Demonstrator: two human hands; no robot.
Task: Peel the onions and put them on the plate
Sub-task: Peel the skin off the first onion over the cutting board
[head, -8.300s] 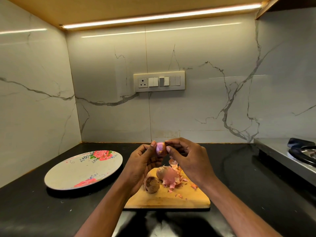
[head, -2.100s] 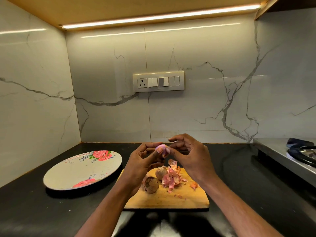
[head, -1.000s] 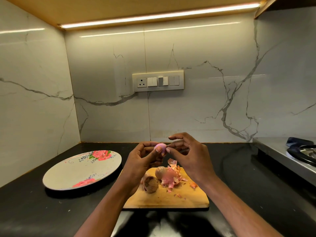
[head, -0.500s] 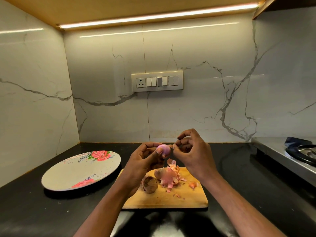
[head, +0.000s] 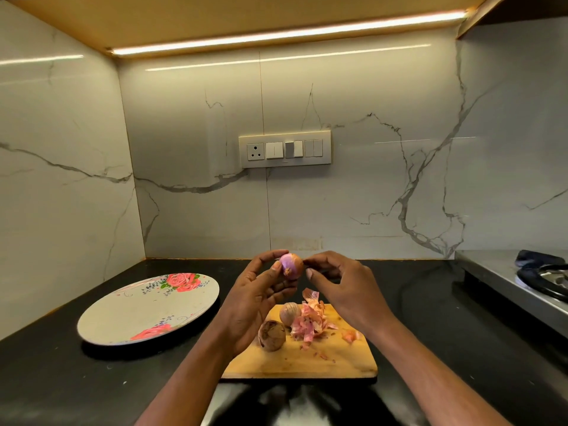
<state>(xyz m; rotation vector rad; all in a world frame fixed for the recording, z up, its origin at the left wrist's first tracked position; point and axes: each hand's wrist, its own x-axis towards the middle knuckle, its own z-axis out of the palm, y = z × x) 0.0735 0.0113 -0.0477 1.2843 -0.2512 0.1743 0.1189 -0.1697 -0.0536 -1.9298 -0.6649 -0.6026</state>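
Count: three onions. One small, partly peeled purple-pink onion [head: 290, 265] is held in the air above the far end of the rectangular light wooden cutting board [head: 302, 362]. The other two are unpeeled: a round dark brown one [head: 272, 335] near the board's left edge and a paler tan one [head: 289, 313] just behind it, touching the heap of pink onion skins [head: 309, 324]. One heap, plus a few loose flakes [head: 350, 335] to its right on the board.

Left hand [head: 255, 298]: thumb and fingers curled round the held onion, gripping it from the left and below. Right hand [head: 341, 292]: fingertips [head: 309, 273] drawn together in a narrow pinch at the onion's right side. Probably on a bit of skin, but too small to confirm.

One round white plate with red rose print [head: 144, 312] sits on the black countertop [head: 55, 373], left of the board and apart from it. No onion on it.

Surroundings: white marble-look wall with grey veins [head: 368, 186], one cream switch panel with a socket [head: 285, 149], one LED strip light [head: 289, 33] under the wooden cabinet. Steel stove [head: 504, 281] at the right edge, with a dark burner part [head: 544, 272], cropped. Both forearms cross the board's near corners and hide part of it.
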